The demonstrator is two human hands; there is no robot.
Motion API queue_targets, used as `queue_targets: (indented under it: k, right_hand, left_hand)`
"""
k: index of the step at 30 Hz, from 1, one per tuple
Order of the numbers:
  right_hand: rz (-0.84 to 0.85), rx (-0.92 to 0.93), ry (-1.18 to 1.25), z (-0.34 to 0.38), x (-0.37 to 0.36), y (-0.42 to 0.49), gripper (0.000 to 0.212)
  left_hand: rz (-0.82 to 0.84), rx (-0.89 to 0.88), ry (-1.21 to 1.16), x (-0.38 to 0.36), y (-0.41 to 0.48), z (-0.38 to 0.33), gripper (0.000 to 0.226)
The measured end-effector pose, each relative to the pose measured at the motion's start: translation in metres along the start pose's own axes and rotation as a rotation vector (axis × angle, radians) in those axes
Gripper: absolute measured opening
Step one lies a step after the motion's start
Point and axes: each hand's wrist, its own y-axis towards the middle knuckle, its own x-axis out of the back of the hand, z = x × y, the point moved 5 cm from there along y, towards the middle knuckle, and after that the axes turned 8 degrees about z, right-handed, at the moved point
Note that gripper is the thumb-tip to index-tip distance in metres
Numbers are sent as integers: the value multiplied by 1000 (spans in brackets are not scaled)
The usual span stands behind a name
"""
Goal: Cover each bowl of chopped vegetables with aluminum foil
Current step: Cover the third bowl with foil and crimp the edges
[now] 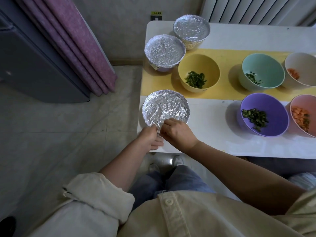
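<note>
A bowl topped with crinkled aluminum foil (165,106) stands at the table's near left corner. My left hand (150,136) and my right hand (177,132) meet at its near rim, both pinching a fold of the foil there. Two more foil-covered bowls (165,50) (191,30) stand at the far left. Uncovered are a yellow bowl (199,72) with green strips, a teal bowl (261,71) with greens, a purple bowl (264,115) with chopped greens, a white bowl (301,71) and a pink bowl (302,115) with orange pieces.
The white table (213,127) carries a yellow runner (227,55) under the far bowls. Its left edge borders a tiled floor. A grey appliance (34,65) and folded purple mats (73,40) stand to the left. A radiator (248,9) runs behind the table.
</note>
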Motion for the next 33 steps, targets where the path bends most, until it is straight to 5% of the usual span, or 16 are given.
queue_targets:
  k: [26,33]
  right_hand:
    - [9,21,-58,6,3,1,25]
    - [16,21,-45,9,2,6,19]
  left_hand:
    - [-96,-3,127,20,1,-3,45]
    - [-144,-126,8,13,3,-4,22]
